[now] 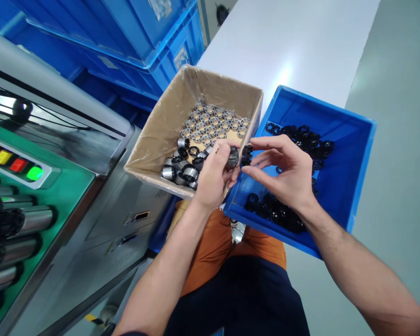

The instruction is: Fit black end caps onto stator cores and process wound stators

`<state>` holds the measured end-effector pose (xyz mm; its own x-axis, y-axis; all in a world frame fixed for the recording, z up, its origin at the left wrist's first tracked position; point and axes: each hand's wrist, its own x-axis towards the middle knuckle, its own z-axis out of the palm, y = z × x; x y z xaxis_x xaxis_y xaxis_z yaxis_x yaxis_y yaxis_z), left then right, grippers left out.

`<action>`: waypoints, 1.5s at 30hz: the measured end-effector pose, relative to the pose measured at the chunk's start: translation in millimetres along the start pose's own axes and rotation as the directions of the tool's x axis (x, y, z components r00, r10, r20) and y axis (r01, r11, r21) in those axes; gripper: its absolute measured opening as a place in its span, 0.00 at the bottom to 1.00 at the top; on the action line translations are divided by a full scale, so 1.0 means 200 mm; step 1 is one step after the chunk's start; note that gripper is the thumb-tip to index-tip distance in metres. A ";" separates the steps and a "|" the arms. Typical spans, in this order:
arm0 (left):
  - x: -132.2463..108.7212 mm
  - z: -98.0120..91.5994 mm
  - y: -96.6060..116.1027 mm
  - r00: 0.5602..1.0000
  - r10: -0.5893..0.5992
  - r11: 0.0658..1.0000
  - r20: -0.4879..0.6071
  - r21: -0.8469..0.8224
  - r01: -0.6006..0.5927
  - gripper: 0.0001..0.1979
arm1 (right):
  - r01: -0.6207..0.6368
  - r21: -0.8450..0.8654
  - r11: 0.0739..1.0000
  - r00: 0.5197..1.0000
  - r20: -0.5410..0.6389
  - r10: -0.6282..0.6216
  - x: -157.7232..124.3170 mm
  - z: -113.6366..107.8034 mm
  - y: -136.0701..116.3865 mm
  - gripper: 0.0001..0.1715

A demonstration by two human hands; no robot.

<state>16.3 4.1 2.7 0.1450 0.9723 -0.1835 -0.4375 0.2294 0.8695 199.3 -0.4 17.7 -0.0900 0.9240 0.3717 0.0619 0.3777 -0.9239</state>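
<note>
My left hand grips a small metal ring between thumb and fingers, just over the near corner of a cardboard box. My right hand pinches a black plastic ring right beside that metal ring, the two parts almost touching. The box, lined with clear film, holds several metal rings set in rows, with loose ones piled at its near side. Under my right hand a blue bin holds several black plastic rings.
A machine with a green panel and red, yellow and green lights stands at the left, with metal rollers below. Stacked blue crates sit behind the box. A white table stretches away ahead. My lap lies below the bin.
</note>
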 end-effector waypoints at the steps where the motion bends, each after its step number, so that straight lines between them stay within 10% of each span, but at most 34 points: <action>1: 0.00 0.00 0.00 1.000 0.007 1.000 0.006 0.021 -0.007 0.28 | 0.009 -0.021 1.000 1.000 -0.002 -0.009 0.00 0.00 0.00 0.28; 20: -0.04 -0.03 -0.02 0.988 0.039 0.980 0.149 0.188 -0.067 0.26 | 0.001 -0.092 0.996 0.999 0.049 0.004 -0.02 0.01 0.07 0.19; 25: 0.06 -0.16 0.08 0.983 0.178 0.793 0.043 0.585 -0.169 0.19 | -0.092 -0.311 0.946 0.970 0.187 0.156 0.05 -0.16 0.03 0.29; 28: 0.13 -0.29 0.15 0.975 0.199 0.511 0.094 0.839 -0.185 0.14 | -0.064 -0.547 0.834 0.871 0.378 0.314 0.01 -0.35 -0.05 0.31; 33: 0.15 -0.36 0.15 0.956 -0.150 0.187 0.250 0.957 -0.221 0.24 | 0.267 -0.783 0.562 0.481 0.614 0.626 -0.32 -0.55 -0.13 0.54; 39: 0.23 -0.34 0.21 0.948 -0.193 0.157 0.252 0.962 -0.223 0.32 | 0.584 -0.658 0.476 0.403 0.744 0.533 -0.55 -0.51 0.02 0.63; 45: 0.52 -0.27 0.27 0.984 -0.135 -0.099 0.121 0.986 -0.135 0.26 | 0.711 -0.572 0.409 0.351 0.793 0.498 -0.51 -0.42 0.12 0.66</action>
<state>-40.8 119.3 5.6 0.3087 0.9198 -0.2422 0.8988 -0.1987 0.3908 293.0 -81.2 -35.8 -0.7890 0.4645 -0.4021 0.5296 0.8460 -0.0619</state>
